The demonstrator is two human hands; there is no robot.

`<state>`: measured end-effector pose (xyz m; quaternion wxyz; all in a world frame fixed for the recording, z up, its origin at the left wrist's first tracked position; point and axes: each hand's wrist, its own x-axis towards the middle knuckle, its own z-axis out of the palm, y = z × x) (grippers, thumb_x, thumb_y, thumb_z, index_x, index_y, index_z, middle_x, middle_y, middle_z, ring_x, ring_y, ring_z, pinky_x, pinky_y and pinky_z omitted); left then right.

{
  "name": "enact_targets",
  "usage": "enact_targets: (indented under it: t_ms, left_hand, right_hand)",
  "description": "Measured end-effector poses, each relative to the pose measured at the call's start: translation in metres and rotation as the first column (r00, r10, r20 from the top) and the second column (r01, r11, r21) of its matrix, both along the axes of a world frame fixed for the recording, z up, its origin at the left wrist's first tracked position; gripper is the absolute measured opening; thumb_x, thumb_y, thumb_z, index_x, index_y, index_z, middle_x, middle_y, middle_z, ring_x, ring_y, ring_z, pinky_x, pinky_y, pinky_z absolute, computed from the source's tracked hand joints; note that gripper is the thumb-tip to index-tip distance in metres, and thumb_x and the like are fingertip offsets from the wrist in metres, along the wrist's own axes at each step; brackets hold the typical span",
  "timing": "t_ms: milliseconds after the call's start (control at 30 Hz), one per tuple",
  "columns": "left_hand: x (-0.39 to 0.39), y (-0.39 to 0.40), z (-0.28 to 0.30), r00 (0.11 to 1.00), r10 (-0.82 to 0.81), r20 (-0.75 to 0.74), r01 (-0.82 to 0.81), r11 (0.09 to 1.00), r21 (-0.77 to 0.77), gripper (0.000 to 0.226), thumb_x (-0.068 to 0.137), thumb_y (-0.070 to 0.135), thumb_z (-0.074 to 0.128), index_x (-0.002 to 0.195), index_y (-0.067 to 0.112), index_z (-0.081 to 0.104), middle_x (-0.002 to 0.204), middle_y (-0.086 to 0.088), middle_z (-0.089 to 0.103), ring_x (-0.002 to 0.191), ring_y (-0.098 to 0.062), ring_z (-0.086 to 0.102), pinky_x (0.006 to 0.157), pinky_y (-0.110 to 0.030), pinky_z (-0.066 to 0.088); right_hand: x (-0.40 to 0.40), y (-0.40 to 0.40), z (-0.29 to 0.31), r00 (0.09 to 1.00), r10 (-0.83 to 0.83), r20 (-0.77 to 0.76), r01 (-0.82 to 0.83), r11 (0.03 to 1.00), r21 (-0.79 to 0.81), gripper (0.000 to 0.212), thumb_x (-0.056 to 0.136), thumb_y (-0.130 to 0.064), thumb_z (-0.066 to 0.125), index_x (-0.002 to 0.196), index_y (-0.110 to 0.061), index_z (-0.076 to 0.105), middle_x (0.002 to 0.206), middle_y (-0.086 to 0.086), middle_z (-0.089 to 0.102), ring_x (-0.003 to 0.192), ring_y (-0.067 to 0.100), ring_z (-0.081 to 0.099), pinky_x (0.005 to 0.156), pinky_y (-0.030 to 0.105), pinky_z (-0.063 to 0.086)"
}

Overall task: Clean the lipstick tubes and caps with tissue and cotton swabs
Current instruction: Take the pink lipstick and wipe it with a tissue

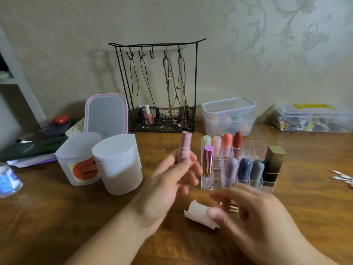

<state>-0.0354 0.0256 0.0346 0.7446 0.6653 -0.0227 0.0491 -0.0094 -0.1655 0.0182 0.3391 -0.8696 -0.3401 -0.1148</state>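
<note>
a pale pink lipstick [183, 148] is held upright in the left hand [168, 180], its lower part gripped by the curled fingers and its top raised clear of the table [57, 217], probably so that the whole tube can be turned and reached for wiping. a folded piece of tissue [198, 213] is pinched under the thumb of the right hand [254, 213], low and just in front of the clear organiser [256, 148]; the fingers are blurred, so the grip is judged, not plainly seen. the other lipsticks [237, 144] are stood in the organiser's compartments, kept within easy reach. cotton swabs [342, 178] are laid at the right edge, well apart from both hands. two white tubs [116, 165] are set to the left. wiping appears about to be done.
</note>
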Motion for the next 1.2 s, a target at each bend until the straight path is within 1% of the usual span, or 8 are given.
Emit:
enact_targets:
  t_ms: [167,267,433,600,767,900,1033,1200]
  left_hand:
    - [-0.012,-0.03,-0.004,0.982,-0.145,0.122,0.174,0.946,-0.275,0.047,0.082,0.041,0.056,0.116,0.01,0.063,0.11,0.006,0.066,0.099,-0.01,0.06,0.084,-0.031,0.044]
    - [-0.014,-0.034,-0.003,0.98,-0.16,0.118,0.191,0.922,-0.338,0.06,0.082,0.038,0.057,0.119,-0.008,0.047,0.107,0.006,0.069,0.092,-0.01,0.065,0.074,-0.026,0.049]
    - [-0.008,-0.029,-0.005,0.995,-0.009,0.098,0.038,0.954,-0.298,0.041,0.079,0.041,0.061,0.11,0.015,0.07,0.099,-0.001,0.062,0.088,-0.02,0.044,0.073,-0.033,0.032]
    - [-0.007,-0.034,-0.012,0.997,0.008,0.081,0.015,0.96,-0.28,0.045,0.075,0.044,0.072,0.113,0.02,0.07,0.101,-0.003,0.069,0.102,-0.032,0.058,0.1,-0.04,0.041]
    - [-0.013,-0.045,-0.01,0.979,-0.129,0.16,0.154,0.975,-0.158,0.035,0.074,0.045,0.065,0.108,0.037,0.072,0.111,0.013,0.07,0.098,-0.001,0.065,0.073,-0.014,0.049]
    - [-0.012,-0.039,-0.017,0.971,-0.136,0.197,0.1,0.978,0.182,0.045,0.084,0.053,0.062,0.126,0.04,0.059,0.126,0.007,0.06,0.119,-0.01,0.054,0.096,-0.03,0.044]
    - [-0.006,-0.009,0.0,0.992,-0.119,-0.037,0.119,0.823,0.555,0.062,0.076,0.073,0.051,0.133,0.049,0.042,0.117,0.028,0.057,0.111,0.006,0.051,0.099,-0.031,0.044]
    - [0.004,0.001,0.003,0.967,0.211,-0.144,0.059,0.362,0.93,0.024,0.085,0.061,0.052,0.092,0.039,0.06,0.093,0.021,0.057,0.085,0.002,0.054,0.068,-0.017,0.045]
  right_hand:
    - [-0.009,-0.008,0.021,0.961,0.171,-0.22,-0.084,0.93,0.357,0.038,0.064,-0.067,0.065,0.096,-0.045,0.072,0.075,-0.011,0.07,0.044,0.001,0.047,0.048,0.003,0.034]
    - [-0.012,-0.008,0.022,0.981,0.101,-0.164,-0.075,0.984,0.16,0.038,0.068,-0.072,0.065,0.098,-0.049,0.07,0.076,-0.021,0.066,0.049,0.001,0.05,0.048,0.005,0.035]
    - [-0.007,-0.001,0.005,0.997,0.014,-0.079,-0.035,0.963,-0.267,0.063,0.061,-0.092,0.041,0.109,-0.055,0.059,0.099,-0.031,0.058,0.086,-0.008,0.058,0.07,0.012,0.05]
    - [-0.012,-0.005,0.012,0.938,0.121,-0.323,0.06,0.864,0.499,0.044,0.066,-0.074,0.066,0.094,-0.042,0.075,0.073,-0.004,0.072,0.054,0.011,0.059,0.05,0.026,0.048]
    - [-0.008,0.002,0.021,0.687,0.461,-0.562,-0.038,0.795,0.606,0.066,0.061,-0.074,0.072,0.099,-0.02,0.077,0.082,0.009,0.072,0.059,0.022,0.062,0.04,0.021,0.041]
    - [0.001,-0.004,0.015,0.501,0.555,-0.664,-0.062,0.789,0.612,0.058,0.068,-0.06,0.077,0.099,-0.011,0.072,0.074,0.019,0.059,0.059,0.028,0.049,0.04,0.023,0.036]
    - [0.005,-0.006,0.013,0.543,0.505,-0.671,0.063,0.772,0.632,0.049,0.076,-0.055,0.07,0.093,-0.01,0.071,0.077,0.011,0.059,0.056,0.018,0.051,0.04,0.024,0.031]
    - [0.004,-0.006,0.011,0.651,0.296,-0.699,0.14,0.858,0.494,0.031,0.083,-0.038,0.057,0.082,-0.009,0.067,0.074,0.008,0.066,0.059,0.026,0.049,0.039,0.019,0.035]
